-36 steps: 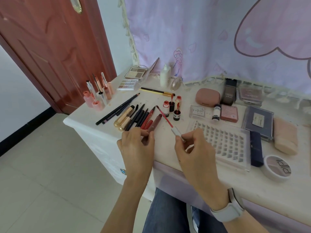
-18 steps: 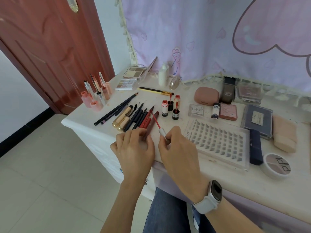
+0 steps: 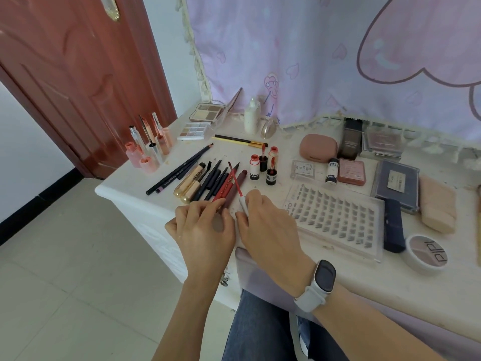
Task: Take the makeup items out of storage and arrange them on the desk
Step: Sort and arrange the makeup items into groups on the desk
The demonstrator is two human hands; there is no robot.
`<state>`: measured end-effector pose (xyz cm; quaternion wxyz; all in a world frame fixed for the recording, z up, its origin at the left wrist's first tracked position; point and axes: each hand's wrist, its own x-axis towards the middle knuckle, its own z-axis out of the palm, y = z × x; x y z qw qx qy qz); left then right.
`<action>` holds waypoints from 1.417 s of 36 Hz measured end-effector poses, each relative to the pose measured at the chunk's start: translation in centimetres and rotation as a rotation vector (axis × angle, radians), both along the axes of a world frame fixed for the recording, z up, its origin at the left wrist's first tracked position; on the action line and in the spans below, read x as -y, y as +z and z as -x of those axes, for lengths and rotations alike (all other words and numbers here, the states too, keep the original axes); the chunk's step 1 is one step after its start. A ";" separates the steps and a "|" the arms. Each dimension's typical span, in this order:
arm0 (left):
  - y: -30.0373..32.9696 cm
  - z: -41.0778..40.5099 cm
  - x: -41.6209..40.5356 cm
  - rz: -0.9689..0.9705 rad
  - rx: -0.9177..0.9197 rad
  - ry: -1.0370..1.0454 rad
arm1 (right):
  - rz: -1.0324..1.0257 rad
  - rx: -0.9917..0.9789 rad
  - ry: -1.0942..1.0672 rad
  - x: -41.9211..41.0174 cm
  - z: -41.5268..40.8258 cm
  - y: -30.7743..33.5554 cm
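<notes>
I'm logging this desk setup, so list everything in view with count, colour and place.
pencils and liners: about nine, black, navy, gold, red, maroon; front left
pink tubes: several, upright; far left
palettes: two, beige; back left
white bottle: one; back
brush: one, black and gold; behind the liners
lip tints: about four, red; centre
lash tray: one, clear; front right
pink case: one; back
round tin: one, white; right edge
left hand: on the maroon liner
right hand: pinches red-and-white pen
</notes>
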<state>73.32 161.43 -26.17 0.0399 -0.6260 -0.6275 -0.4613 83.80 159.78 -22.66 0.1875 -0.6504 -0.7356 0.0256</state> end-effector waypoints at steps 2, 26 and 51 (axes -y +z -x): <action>0.0 0.0 0.1 0.004 -0.005 0.000 | 0.022 0.043 0.012 0.0 0.0 0.0; 0.3 0.1 1.4 0.012 0.037 -0.032 | -0.085 -0.159 0.060 2.4 -2.0 0.3; -1.6 -3.3 3.3 -0.076 0.007 -0.256 | 0.156 0.211 0.011 -9.8 -11.9 4.4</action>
